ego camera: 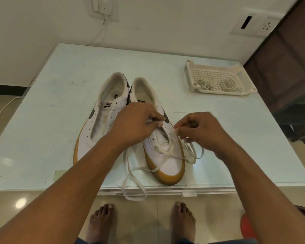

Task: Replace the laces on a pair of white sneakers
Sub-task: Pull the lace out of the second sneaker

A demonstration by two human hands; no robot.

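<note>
Head view: right hand (201, 131) pinches the lace (169, 150) beside the right sneaker (171, 164) mid-counter (60, 85), left hand (136, 124) seemingly pinches it at the eyelets; slack dangling over the near edge may snag, pulling the lace out.

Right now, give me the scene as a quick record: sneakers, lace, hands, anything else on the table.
left sneaker: appears unlaced, on the glass table
right sneaker: beside it, laced only at the lowest eyelets
lace: white, flat, loose ends trail over the table's near edge
left hand: fingers curled over the right sneaker's upper eyelets; what they pinch is hidden
right hand: pinches the lace beside the right sneaker
tray: white perforated plastic, far right, holds coiled laces
</note>
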